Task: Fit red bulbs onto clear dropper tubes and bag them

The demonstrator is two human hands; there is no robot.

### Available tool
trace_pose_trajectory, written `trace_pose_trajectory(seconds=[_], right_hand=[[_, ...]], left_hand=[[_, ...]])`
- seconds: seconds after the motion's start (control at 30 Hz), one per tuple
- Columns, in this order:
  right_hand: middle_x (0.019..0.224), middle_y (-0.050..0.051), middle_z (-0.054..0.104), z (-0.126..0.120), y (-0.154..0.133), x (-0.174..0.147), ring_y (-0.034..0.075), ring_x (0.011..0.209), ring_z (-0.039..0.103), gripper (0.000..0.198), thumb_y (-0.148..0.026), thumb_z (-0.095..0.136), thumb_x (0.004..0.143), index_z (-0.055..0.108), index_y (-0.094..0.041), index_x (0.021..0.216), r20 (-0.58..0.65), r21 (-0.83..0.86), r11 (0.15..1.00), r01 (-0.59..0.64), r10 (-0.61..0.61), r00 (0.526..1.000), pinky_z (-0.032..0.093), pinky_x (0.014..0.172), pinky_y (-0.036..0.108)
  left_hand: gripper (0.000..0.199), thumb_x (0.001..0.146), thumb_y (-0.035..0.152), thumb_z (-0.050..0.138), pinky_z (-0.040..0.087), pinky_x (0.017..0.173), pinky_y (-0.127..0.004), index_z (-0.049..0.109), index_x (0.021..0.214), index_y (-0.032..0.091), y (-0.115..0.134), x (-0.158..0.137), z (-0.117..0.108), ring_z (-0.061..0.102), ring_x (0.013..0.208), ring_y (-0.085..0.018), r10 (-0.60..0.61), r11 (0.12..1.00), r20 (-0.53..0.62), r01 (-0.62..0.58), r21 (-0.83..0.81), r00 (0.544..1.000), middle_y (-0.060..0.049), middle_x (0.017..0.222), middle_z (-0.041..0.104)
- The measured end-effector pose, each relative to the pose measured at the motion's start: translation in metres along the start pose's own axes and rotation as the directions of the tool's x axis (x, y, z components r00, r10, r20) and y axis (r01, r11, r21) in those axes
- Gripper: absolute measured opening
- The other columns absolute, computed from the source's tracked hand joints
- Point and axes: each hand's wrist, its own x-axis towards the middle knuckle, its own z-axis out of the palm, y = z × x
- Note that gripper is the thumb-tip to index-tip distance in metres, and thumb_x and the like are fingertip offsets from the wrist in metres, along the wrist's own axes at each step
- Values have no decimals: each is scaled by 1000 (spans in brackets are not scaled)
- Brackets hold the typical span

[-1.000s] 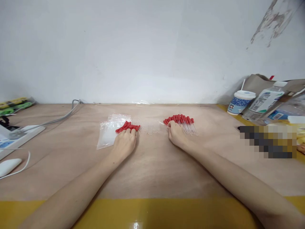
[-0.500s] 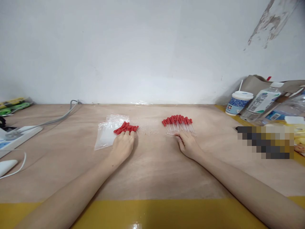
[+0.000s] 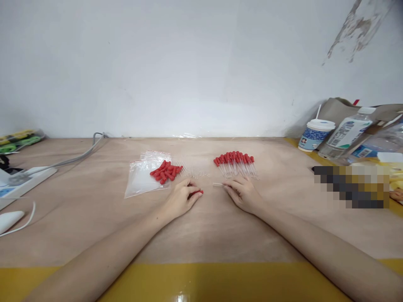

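Between the thumb and fingers of my left hand (image 3: 185, 196) is a red rubber dropper bulb (image 3: 201, 191). My right hand (image 3: 244, 194) pinches a clear dropper tube (image 3: 218, 184), whose free end points left toward the bulb; a gap separates the two. A pile of loose red bulbs (image 3: 166, 171) lies beyond my left hand, partly on clear zip bags (image 3: 138, 178). Several bare clear tubes (image 3: 197, 172) are spread beside the pile. Beyond my right hand lies a fan of droppers (image 3: 234, 161), red bulbs fitted on clear tubes.
At the right stand a blue paper cup (image 3: 315, 136) with a straw and a leaning plastic bottle (image 3: 348, 132). A blurred-out dark object (image 3: 349, 187) lies nearer. A white power strip (image 3: 34, 178) with a grey cable (image 3: 75, 157) is at the left.
My left hand has moved from the bulb pile right and nearer, carrying a red bulb. My right hand has come slightly nearer, its tube now clear of the dropper fan.
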Motion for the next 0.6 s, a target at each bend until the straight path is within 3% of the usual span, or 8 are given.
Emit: trace_pose_trajectory(seconds=[0.13,0.3,0.43,0.6], right_hand=[[75,3,65,1,-16,2,15,69,57,18,-22,45,86,62,-19,90,12,66,996,-63,62,998,37,71,31],[68,0,64,2,-26,2,12,58,54,18,-23,46,86,63,-20,89,11,142,982,-124,123,992,37,68,31],[66,0,65,5,-26,0,11,53,53,17,-23,46,85,63,-19,90,-21,173,982,-71,76,997,37,68,31],[66,0,65,4,-27,0,10,52,51,16,-23,46,86,62,-18,89,-11,215,976,17,-15,1000,36,66,30]], left_hand=[[19,86,25,47,45,70,-28,64,86,16,5,2,1,57,77,-16,-103,981,-41,95,-169,994,-5,85,62],[20,87,30,44,48,64,-26,56,92,15,14,2,4,60,69,-13,-216,883,30,208,-420,976,-3,77,62],[21,87,34,45,51,64,-26,53,92,14,15,2,8,62,66,-13,-244,787,81,246,-566,966,-2,73,61],[23,84,36,50,52,64,-27,55,89,14,14,2,10,62,65,-13,-265,740,99,268,-617,959,-2,72,62]])
